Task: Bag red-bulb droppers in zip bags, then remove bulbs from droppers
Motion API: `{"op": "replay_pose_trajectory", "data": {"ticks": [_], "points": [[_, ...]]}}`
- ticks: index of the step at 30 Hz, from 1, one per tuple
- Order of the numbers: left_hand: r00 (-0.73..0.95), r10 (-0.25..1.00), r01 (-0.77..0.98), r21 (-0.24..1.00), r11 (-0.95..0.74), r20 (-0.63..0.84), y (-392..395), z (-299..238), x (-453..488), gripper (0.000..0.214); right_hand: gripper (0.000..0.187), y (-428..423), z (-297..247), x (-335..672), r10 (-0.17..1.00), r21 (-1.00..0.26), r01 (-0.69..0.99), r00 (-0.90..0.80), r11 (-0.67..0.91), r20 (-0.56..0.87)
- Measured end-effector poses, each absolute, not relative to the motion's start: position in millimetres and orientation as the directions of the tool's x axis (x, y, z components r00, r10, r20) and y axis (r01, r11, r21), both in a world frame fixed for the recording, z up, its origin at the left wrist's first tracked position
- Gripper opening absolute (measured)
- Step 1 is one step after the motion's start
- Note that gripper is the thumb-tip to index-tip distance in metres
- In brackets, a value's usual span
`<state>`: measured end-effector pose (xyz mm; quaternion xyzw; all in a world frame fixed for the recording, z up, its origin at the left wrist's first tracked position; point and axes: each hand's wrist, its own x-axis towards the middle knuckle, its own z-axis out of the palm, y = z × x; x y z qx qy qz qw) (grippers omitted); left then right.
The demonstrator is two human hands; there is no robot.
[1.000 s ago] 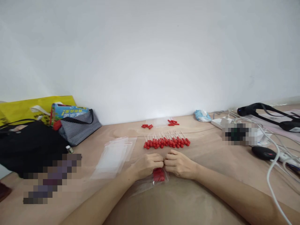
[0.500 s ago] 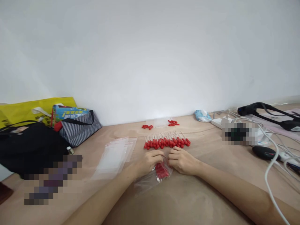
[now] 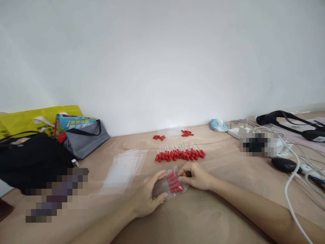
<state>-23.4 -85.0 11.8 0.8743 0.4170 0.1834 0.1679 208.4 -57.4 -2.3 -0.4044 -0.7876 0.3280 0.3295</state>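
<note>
A small clear plastic bag [image 3: 174,184] with several red stick-like pieces inside lies in front of me. My right hand [image 3: 196,176] pinches the bag's right edge, its fingers curled in. On the other side, my left hand [image 3: 146,196] is open, thumb and fingers spread apart around the bag's left part; whether it touches the plastic I cannot tell. Just beyond the hands is a row of thin pale sticks with red heads [image 3: 179,155]. Flat clear zip bags [image 3: 120,171] lie overlapped to the left.
Small red pieces lie in two groups [image 3: 159,137] at the back, beside a clear sheet with thin pale sticks. Bags, including a striped one [image 3: 87,139] and a black one [image 3: 38,159], stand left. White cables [image 3: 289,183], a black mouse [image 3: 283,165] and a blue tissue pack [image 3: 218,125] are right.
My left hand has let go of the plastic and moved left and toward me, fingers spreading. The bag now lies flatter, its red pieces showing. My right hand stays at its edge.
</note>
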Motion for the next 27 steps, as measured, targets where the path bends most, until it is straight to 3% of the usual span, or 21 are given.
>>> {"op": "replay_pose_trajectory", "data": {"ticks": [3,6,12,21,27], "points": [[0.559,0.806,0.669,0.468,-0.577,0.195,-81,14,-17,0.053,0.021,-59,-4,208,0.876,-0.879,0.341,-0.456,0.334,0.156],[0.556,0.799,0.653,0.475,-0.59,0.228,-78,14,-14,0.047,0.031,-60,-4,209,0.868,-0.899,0.305,-0.475,0.313,0.141],[0.563,0.791,0.629,0.496,-0.599,0.242,-77,14,-13,0.04,0.026,-57,-2,212,0.754,-0.9,0.197,-0.63,0.388,0.187],[0.542,0.803,0.669,0.45,-0.591,0.247,-79,14,-12,0.035,0.037,-53,1,217,0.726,-0.966,0.192,-0.688,0.173,-0.007],[0.554,0.794,0.635,0.49,-0.598,0.252,-78,15,-12,0.035,0.022,-63,2,206,0.826,-0.853,0.326,-0.53,0.407,0.192]]}}
